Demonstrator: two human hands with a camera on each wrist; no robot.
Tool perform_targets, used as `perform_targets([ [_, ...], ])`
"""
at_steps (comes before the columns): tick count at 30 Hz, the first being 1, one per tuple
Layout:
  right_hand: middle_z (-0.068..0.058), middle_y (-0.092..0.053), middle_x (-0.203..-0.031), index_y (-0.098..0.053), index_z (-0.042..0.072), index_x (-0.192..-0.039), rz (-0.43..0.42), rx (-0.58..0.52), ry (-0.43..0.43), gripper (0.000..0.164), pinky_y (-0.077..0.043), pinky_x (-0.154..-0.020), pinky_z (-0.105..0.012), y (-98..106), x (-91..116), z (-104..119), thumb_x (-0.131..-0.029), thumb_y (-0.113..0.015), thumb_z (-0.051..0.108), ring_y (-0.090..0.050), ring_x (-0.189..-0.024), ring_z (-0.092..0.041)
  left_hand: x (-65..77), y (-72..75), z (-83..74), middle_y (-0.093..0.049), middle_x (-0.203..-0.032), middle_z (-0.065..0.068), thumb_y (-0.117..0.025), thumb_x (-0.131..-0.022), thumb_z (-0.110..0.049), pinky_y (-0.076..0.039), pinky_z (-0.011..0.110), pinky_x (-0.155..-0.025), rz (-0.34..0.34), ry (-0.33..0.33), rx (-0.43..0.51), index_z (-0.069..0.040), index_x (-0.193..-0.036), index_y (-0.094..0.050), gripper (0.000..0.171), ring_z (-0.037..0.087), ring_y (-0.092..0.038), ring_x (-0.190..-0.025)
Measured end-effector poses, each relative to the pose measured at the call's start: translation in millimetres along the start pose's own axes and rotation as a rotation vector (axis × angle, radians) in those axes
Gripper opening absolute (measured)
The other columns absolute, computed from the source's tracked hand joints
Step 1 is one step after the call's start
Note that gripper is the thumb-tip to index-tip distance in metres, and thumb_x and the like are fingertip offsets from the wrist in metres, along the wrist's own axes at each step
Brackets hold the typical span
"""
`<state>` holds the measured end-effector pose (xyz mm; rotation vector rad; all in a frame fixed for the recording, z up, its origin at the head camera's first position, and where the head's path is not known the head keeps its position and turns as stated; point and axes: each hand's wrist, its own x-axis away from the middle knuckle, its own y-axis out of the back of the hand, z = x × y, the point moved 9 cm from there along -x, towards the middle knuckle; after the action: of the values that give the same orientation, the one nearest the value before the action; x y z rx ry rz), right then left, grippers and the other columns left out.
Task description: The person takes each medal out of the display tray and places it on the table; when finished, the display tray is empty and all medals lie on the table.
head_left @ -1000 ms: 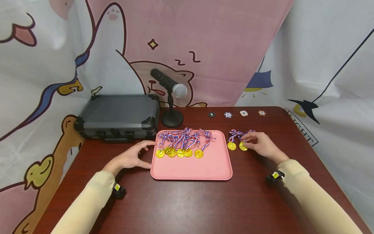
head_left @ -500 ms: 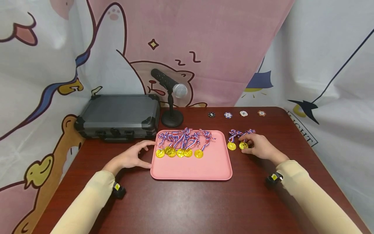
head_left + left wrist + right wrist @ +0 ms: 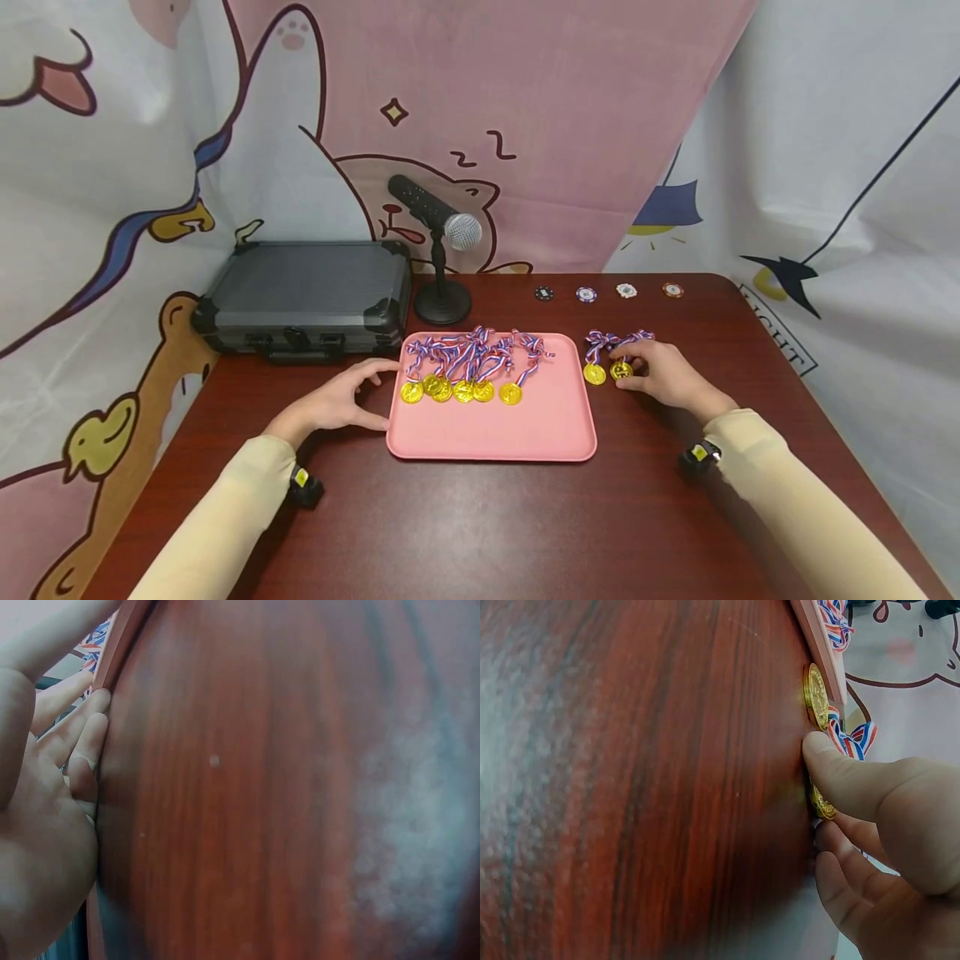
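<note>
A pink tray (image 3: 487, 435) bears several gold medals (image 3: 511, 393) with knotted red, white and blue ribbons. My left hand (image 3: 337, 402) rests at the tray's left edge, thumb and fingers spread and touching its rim. Right of the tray, two more medals lie on the table side by side. My right hand (image 3: 671, 379) pinches the right-hand gold medal (image 3: 621, 371) between thumb and fingers, low at the tabletop. The other gold medal (image 3: 595, 374) lies just left of it. In the right wrist view the thumb (image 3: 847, 776) partly covers the held medal (image 3: 823, 802).
A dark grey hard case (image 3: 307, 292) stands at the back left, beside a microphone (image 3: 438, 212) on a black stand. Several poker chips (image 3: 586, 294) lie in a row along the back of the brown table (image 3: 480, 533). A printed cloth (image 3: 562, 125) hangs behind.
My right hand's fingers have drawn back off the right-hand medal's face to its edges, and that medal has shifted slightly left within the last half second. My left hand and the tray stay put.
</note>
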<state>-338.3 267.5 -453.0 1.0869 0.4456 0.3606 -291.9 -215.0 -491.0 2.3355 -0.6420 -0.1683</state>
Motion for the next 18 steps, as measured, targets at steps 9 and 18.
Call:
perform_targets([
  [9,-0.01,-0.075,-0.106,-0.074,0.004,-0.121,-0.005,-0.011,0.012,0.047,-0.052,-0.075,-0.041,1,-3,8,-0.079,-0.093,0.012,-0.066,-0.082,-0.023,-0.1,-0.2,-0.8,-0.051,-0.152,0.002,-0.096,-0.075,-0.043,-0.042,0.055,-0.1,0.001,0.006,0.001,-0.027,-0.155,-0.049,0.094,0.028,-0.049,-0.124],
  [18,-0.01,-0.073,-0.098,-0.073,0.002,-0.122,-0.023,0.008,-0.017,0.05,-0.052,-0.073,-0.041,13,-4,8,-0.078,-0.095,0.015,-0.065,-0.079,-0.023,-0.2,-0.4,0.7,-0.051,-0.152,0.002,-0.095,-0.075,-0.043,-0.041,0.055,-0.1,0.0,0.009,-0.003,-0.028,-0.155,-0.049,0.094,0.028,-0.049,-0.124],
])
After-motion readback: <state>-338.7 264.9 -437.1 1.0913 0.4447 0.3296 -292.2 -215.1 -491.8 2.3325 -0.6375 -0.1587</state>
